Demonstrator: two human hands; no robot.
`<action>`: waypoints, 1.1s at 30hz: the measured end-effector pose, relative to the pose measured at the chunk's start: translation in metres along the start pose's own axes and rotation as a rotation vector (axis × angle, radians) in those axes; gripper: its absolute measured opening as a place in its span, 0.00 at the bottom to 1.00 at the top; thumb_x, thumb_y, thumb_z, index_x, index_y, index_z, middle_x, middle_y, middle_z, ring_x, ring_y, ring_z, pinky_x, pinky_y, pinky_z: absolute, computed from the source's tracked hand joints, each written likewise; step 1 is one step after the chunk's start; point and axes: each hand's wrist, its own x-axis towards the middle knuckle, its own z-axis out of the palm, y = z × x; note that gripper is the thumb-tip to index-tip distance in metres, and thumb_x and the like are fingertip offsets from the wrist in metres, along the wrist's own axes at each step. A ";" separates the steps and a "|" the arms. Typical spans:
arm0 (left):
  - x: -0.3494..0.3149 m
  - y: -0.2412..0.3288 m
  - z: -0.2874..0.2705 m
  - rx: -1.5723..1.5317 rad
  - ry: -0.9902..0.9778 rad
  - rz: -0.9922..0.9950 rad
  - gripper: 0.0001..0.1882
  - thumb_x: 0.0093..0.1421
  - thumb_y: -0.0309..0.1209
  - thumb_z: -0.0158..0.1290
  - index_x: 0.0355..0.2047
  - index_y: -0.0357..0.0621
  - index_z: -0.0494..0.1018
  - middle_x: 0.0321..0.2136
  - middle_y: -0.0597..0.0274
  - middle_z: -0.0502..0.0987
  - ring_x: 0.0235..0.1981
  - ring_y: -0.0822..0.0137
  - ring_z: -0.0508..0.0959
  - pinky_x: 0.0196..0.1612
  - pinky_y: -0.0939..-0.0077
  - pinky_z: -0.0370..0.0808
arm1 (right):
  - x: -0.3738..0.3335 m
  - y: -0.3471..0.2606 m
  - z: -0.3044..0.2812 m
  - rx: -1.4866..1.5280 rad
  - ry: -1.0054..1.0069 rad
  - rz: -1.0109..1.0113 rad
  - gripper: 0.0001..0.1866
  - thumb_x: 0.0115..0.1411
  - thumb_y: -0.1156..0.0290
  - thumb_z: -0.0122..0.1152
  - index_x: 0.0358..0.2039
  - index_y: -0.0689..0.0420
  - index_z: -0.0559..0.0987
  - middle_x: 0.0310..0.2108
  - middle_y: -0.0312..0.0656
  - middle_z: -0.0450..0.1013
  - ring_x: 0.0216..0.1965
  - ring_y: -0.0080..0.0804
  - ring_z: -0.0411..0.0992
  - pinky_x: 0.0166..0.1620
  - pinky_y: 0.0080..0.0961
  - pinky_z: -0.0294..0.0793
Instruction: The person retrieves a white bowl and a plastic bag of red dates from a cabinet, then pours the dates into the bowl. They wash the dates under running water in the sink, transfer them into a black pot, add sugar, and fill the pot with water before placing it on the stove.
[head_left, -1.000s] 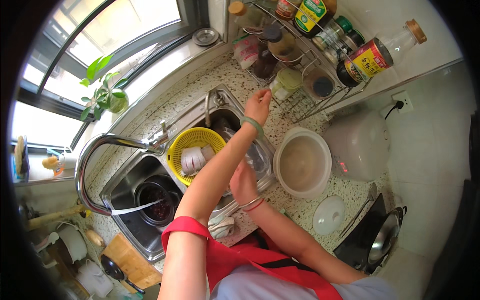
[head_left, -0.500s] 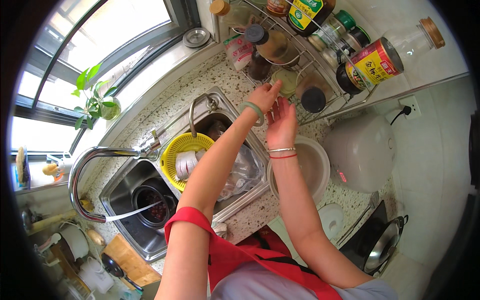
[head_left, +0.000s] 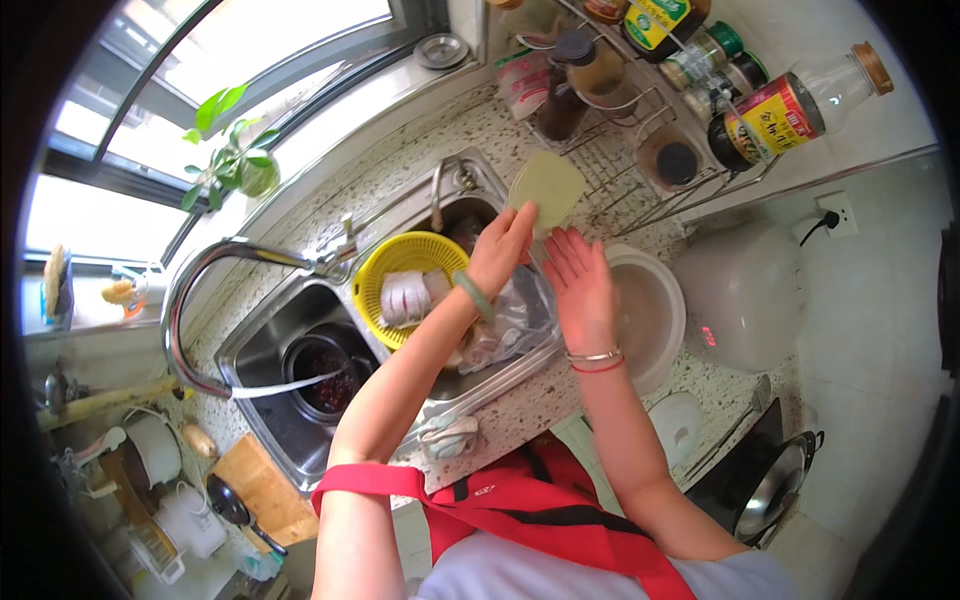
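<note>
My left hand grips the edge of a pale green lid, a flat rounded square. I cannot see whether a container sits under it. Just right of and below it is my right hand, palm up, fingers stretched out and holding nothing. Beyond the lid stands the wire spice rack with several bottles and jars. To the right of my right hand is a white basin. The yellow colander in the sink, holding pale round pieces, lies left of my left forearm.
Water runs from the curved tap into a dark pot with dark red contents in the left sink basin. A white rounded appliance stands right. A cutting board lies lower left. A wok sits lower right.
My left hand has taken the pale green lid off the rack and drawn it back toward me. The right hand has come back too, now opened flat beside it. The view has shifted.
</note>
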 end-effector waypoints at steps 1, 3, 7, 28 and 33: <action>-0.021 0.000 -0.007 0.053 0.011 -0.013 0.22 0.68 0.49 0.44 0.27 0.44 0.67 0.20 0.69 0.67 0.22 0.76 0.68 0.30 0.81 0.70 | -0.013 0.002 0.001 -0.033 -0.023 0.020 0.35 0.70 0.49 0.39 0.64 0.68 0.56 0.64 0.51 0.57 0.65 0.40 0.56 0.65 0.38 0.53; -0.060 -0.023 -0.033 0.044 0.018 -0.040 0.20 0.69 0.47 0.43 0.28 0.43 0.67 0.22 0.68 0.68 0.23 0.75 0.69 0.30 0.81 0.69 | -0.034 0.015 0.001 -0.076 -0.018 0.040 0.30 0.70 0.52 0.41 0.61 0.66 0.63 0.57 0.48 0.66 0.56 0.36 0.66 0.60 0.36 0.62; -0.156 -0.052 -0.073 0.040 0.010 -0.021 0.16 0.71 0.40 0.41 0.33 0.40 0.69 0.24 0.69 0.70 0.27 0.76 0.71 0.35 0.80 0.71 | -0.076 0.042 0.008 -0.305 0.015 -0.066 0.12 0.67 0.66 0.51 0.44 0.59 0.77 0.36 0.34 0.74 0.32 0.18 0.70 0.39 0.17 0.72; -0.433 -0.105 -0.221 0.444 0.440 0.084 0.04 0.58 0.22 0.53 0.33 0.36 0.70 0.29 0.55 0.70 0.31 0.55 0.72 0.36 0.68 0.69 | -0.208 0.247 0.104 -1.635 -0.998 -0.829 0.06 0.53 0.67 0.62 0.27 0.53 0.75 0.20 0.35 0.71 0.25 0.31 0.72 0.32 0.30 0.66; -0.450 -0.111 -0.246 0.460 0.472 0.091 0.04 0.58 0.20 0.53 0.33 0.36 0.69 0.28 0.55 0.69 0.29 0.56 0.71 0.34 0.70 0.69 | -0.214 0.268 0.120 -1.515 -1.059 -0.856 0.05 0.54 0.71 0.59 0.27 0.56 0.73 0.20 0.36 0.70 0.25 0.33 0.70 0.33 0.30 0.66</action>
